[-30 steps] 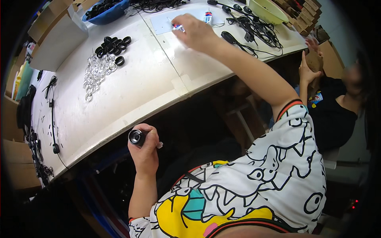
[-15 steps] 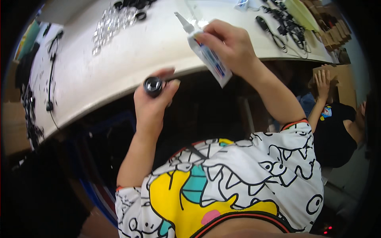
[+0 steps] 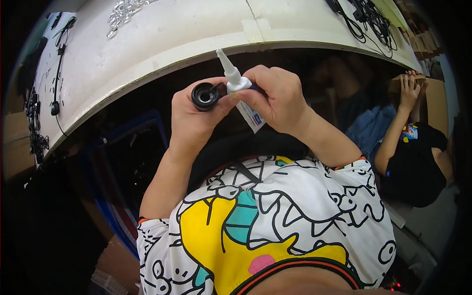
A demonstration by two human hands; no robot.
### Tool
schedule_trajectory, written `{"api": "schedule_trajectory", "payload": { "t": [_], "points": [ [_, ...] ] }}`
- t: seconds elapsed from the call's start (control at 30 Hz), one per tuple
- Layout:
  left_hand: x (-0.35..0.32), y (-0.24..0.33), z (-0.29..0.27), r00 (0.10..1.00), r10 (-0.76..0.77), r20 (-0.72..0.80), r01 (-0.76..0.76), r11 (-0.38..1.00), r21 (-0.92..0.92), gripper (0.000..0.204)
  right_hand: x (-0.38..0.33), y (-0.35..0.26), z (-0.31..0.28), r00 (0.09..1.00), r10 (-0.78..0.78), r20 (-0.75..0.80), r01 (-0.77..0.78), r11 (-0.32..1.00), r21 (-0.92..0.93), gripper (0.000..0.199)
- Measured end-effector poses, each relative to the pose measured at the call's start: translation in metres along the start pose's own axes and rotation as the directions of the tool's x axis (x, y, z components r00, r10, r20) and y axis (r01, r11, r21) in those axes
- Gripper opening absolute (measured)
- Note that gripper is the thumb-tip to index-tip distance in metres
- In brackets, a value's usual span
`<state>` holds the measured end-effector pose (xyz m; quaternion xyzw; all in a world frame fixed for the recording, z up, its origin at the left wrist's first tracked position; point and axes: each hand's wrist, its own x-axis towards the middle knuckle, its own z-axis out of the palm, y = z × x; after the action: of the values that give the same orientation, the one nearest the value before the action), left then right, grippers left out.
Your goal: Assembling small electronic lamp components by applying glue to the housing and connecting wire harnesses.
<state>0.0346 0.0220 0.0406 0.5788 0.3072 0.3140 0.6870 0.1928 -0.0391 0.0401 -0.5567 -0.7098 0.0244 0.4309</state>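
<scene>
My left hand (image 3: 191, 120) is closed around a short black cylinder (image 3: 200, 104), its round open end facing up and a pale ring visible inside. A thin dark piece sticks out beside that opening, toward the tube; what it is I cannot make out. Pinched in my right hand (image 3: 275, 96) is a white squeeze tube (image 3: 234, 81) with a long tapered nozzle, tilted up and left. The tube's lower body hangs below my fingers. Both hands are close together just off the table's front edge, and the thumbs almost meet.
On the white table (image 3: 172, 29) lie clear shiny pieces (image 3: 123, 14) at the far left and black cables (image 3: 371, 19) at the right. More cables (image 3: 35, 123) hang over its left edge. A blue-framed crate (image 3: 123, 142) stands below. At right a person in black (image 3: 413, 167) touches a cardboard box (image 3: 435, 103).
My right hand has come down and left with the tube, beside the black cylinder. My left hand has shifted slightly right. The view has tilted, so the tabletop sits higher.
</scene>
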Motion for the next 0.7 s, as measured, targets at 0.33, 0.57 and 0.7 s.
{"api": "schedule_trajectory", "payload": {
  "t": [0.33,0.57,0.7],
  "points": [
    [0.002,-0.003,0.007,0.998,-0.061,0.023,0.061,0.998,-0.004,0.012,-0.014,0.007,0.009,0.997,0.081,-0.018,-0.076,0.979,0.188,0.021],
    [0.004,-0.006,0.008,0.999,-0.048,-0.005,0.048,0.998,-0.031,0.012,-0.012,0.006,0.01,0.993,0.122,0.007,-0.119,0.957,0.263,0.022],
    [0.004,-0.01,0.002,0.998,-0.059,0.032,0.059,0.998,-0.021,0.013,-0.013,0.006,0.011,0.99,0.143,0.021,-0.142,0.945,0.293,0.021]
  ]
}}
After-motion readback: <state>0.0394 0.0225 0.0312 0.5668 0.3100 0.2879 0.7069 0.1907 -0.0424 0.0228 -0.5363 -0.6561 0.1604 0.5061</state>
